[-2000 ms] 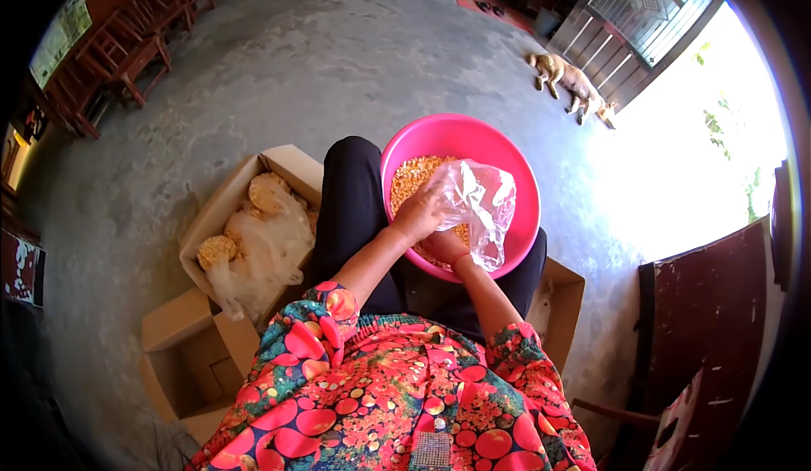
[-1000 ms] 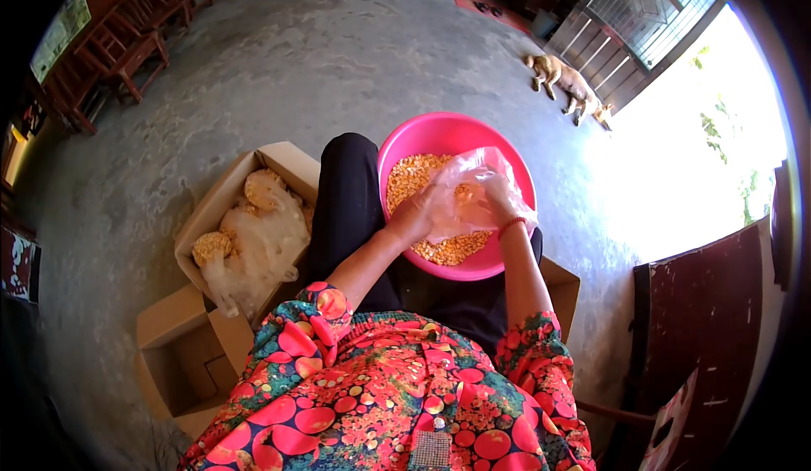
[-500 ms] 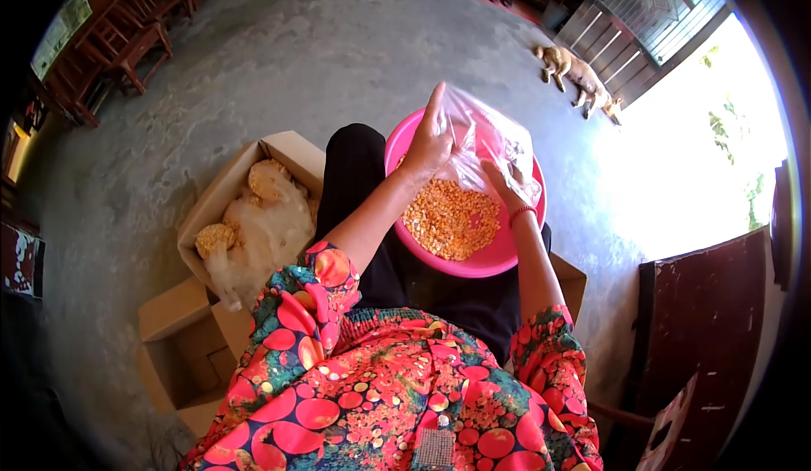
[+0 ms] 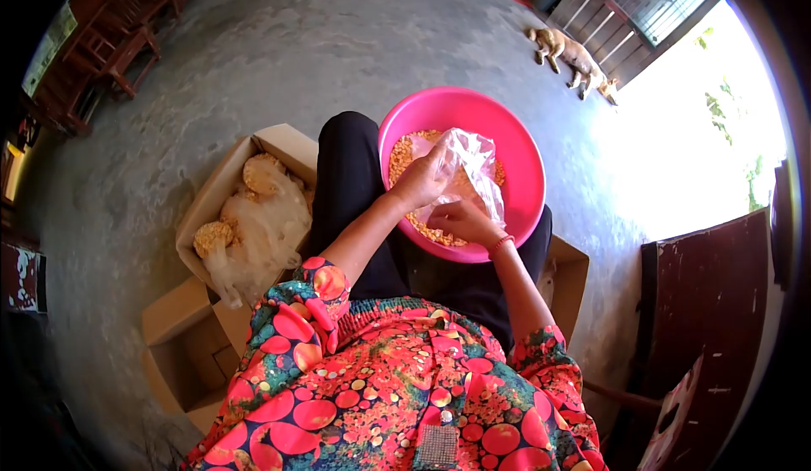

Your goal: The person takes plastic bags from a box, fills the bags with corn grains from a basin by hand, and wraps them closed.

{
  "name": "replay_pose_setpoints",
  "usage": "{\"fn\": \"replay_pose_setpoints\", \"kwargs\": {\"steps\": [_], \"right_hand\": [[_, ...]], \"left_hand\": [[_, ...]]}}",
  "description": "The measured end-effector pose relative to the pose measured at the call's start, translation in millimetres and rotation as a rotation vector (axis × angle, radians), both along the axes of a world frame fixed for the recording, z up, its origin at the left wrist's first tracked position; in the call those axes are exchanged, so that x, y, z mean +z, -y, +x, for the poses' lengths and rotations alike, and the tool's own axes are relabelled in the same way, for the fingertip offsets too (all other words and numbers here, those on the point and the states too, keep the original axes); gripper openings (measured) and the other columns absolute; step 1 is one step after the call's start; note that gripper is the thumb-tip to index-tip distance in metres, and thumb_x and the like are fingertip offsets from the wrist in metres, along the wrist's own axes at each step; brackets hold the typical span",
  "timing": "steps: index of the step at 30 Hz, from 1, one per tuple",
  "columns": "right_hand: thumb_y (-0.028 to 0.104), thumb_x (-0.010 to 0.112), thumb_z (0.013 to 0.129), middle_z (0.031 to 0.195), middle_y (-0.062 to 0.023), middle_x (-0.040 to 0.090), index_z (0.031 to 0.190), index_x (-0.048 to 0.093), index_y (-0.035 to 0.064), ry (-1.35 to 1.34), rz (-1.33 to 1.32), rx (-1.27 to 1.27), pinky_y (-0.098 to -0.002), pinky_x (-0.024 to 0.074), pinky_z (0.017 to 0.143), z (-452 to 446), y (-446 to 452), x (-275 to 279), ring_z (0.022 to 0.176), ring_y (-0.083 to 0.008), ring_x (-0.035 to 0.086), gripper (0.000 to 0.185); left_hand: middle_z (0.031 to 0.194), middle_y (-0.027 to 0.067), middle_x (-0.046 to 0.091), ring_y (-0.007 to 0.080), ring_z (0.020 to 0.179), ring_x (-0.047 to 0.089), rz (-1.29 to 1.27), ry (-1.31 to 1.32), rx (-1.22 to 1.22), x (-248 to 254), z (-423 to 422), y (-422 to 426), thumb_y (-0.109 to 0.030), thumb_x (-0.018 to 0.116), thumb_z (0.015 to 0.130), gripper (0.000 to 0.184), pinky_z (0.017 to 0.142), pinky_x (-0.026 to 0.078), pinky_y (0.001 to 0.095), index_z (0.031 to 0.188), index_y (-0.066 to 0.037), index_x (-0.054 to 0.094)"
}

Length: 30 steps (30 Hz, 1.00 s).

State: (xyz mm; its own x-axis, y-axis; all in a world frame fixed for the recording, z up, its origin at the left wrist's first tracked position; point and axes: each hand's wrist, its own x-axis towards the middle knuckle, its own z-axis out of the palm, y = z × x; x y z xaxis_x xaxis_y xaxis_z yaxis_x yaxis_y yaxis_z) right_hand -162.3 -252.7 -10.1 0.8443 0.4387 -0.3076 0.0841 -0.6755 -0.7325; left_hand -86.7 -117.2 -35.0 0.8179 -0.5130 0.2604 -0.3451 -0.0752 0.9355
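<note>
A pink plastic basin (image 4: 519, 171) rests on my lap, with yellow corn kernels (image 4: 400, 160) over its bottom. Above the kernels, my left hand (image 4: 425, 177) is closed on the upper edge of a clear plastic bag (image 4: 478, 157). The bag hangs loosely inside the basin. Low against the kernels, below the bag, is my right hand (image 4: 467, 221), wearing a red bracelet. Its fingers are curled inward; what lies in them is hidden.
Left of my knee, a cardboard box (image 4: 203, 188) holds filled clear bags (image 4: 266, 226) of yellow pieces. Another open box (image 4: 182, 327) sits nearer me, and a third (image 4: 568, 281) is at my right. A dog (image 4: 574, 55) lies by the doorway. Wooden chairs (image 4: 127, 57) line the far left.
My left hand has lowered the bag, which is now bunched and smaller in outline. My right hand has left the bag's right side and come down and left to the kernels, fingers curling.
</note>
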Motion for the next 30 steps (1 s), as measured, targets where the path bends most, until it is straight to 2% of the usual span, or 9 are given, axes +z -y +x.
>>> {"fn": "replay_pose_setpoints", "kwargs": {"steps": [3, 7, 14, 19, 22, 25, 27, 28, 30], "right_hand": [[0.021, 0.054, 0.074, 0.094, -0.0187, 0.058, 0.095, 0.06, 0.0059, 0.408, -0.225, 0.099, -0.0369, 0.0418, 0.079, -1, 15, -46, 0.092, -0.0278, 0.054, 0.027], [0.022, 0.053, 0.07, 0.105, -0.0243, 0.051, 0.101, 0.056, -0.0012, 0.335, -0.537, -0.127, -0.0391, 0.0372, 0.089, -3, 19, -77, 0.103, -0.0357, 0.046, 0.038], [0.028, 0.048, 0.071, 0.092, -0.0215, 0.059, 0.087, 0.061, -0.0013, 0.028, -0.566, -0.085, -0.04, 0.0415, 0.083, -1, -2, -47, 0.089, -0.034, 0.056, 0.036], [0.024, 0.047, 0.072, 0.088, -0.02, 0.06, 0.084, 0.061, -0.0018, 0.231, -0.478, 0.011, -0.0382, 0.0441, 0.078, -4, 12, -81, 0.086, -0.0322, 0.057, 0.031], [0.021, 0.047, 0.074, 0.087, -0.019, 0.06, 0.081, 0.061, -0.0007, 0.322, -0.522, 0.01, -0.0407, 0.0452, 0.073, 0, 25, -102, 0.082, -0.0324, 0.058, 0.026], [0.02, 0.046, 0.079, 0.073, -0.0111, 0.059, 0.081, 0.06, 0.0033, 0.055, -0.115, -0.106, -0.0353, 0.0442, 0.051, -3, 24, -59, 0.06, -0.0229, 0.056, 0.022], [0.021, 0.046, 0.083, 0.062, -0.0006, 0.048, 0.085, 0.057, 0.0072, -0.513, 0.328, -0.435, -0.0244, 0.0298, 0.036, -9, 19, -24, 0.043, -0.009, 0.039, 0.018], [0.02, 0.044, 0.086, 0.059, 0.0047, 0.037, 0.088, 0.053, 0.0072, -0.606, 0.554, -0.49, -0.0172, 0.0182, 0.035, -13, 20, -19, 0.04, -0.0018, 0.025, 0.016], [0.02, 0.044, 0.086, 0.059, 0.0041, 0.039, 0.088, 0.052, 0.0065, -0.629, 0.697, -0.558, -0.0172, 0.0186, 0.035, -11, 28, -22, 0.04, -0.0021, 0.025, 0.015]], "left_hand": [[0.106, 0.0118, 0.055, 0.0197, 0.086, 0.058, 0.172, 0.024, -0.054, -5, -4, 2, 0.002, 0.054, 0.071, 0.074, 0.074, 0.047, 0.0281, 0.134, -0.012, 0.019], [0.096, 0.0085, 0.059, 0.0198, 0.082, 0.059, 0.069, 0.092, -0.138, 4, -17, -4, 0.001, 0.057, 0.07, 0.075, 0.073, 0.048, 0.0286, 0.133, -0.013, 0.021], [0.093, 0.0105, 0.059, 0.0234, 0.084, 0.058, 0.037, 0.161, -0.062, -16, -24, 2, 0.0, 0.06, 0.068, 0.074, 0.074, 0.047, 0.032, 0.132, -0.011, 0.024], [0.094, 0.0149, 0.056, 0.0265, 0.085, 0.056, 0.276, 0.15, 0.068, -31, -17, 4, 0.003, 0.051, 0.069, 0.07, 0.073, 0.045, 0.0332, 0.132, -0.012, 0.024], [0.097, 0.0149, 0.056, 0.027, 0.086, 0.056, 0.175, 0.173, 0.109, -12, -25, -3, 0.006, 0.049, 0.068, 0.072, 0.073, 0.045, 0.0337, 0.133, -0.015, 0.024], [0.099, 0.0146, 0.056, 0.0277, 0.088, 0.056, 0.198, 0.188, 0.134, -15, -24, -2, 0.006, 0.047, 0.068, 0.073, 0.073, 0.045, 0.0345, 0.133, -0.018, 0.024], [0.099, 0.0141, 0.056, 0.0284, 0.087, 0.056, 0.225, 0.225, 0.162, -15, -26, -1, 0.006, 0.046, 0.068, 0.071, 0.072, 0.046, 0.035, 0.133, -0.018, 0.025], [0.099, 0.0136, 0.056, 0.0291, 0.086, 0.056, 0.254, 0.263, 0.184, -15, -27, -1, 0.006, 0.046, 0.069, 0.07, 0.072, 0.046, 0.0356, 0.132, -0.017, 0.026], [0.096, 0.0135, 0.057, 0.0297, 0.085, 0.057, 0.258, 0.249, 0.168, -14, -27, -2, 0.005, 0.046, 0.069, 0.069, 0.071, 0.046, 0.036, 0.132, -0.017, 0.027]]}}
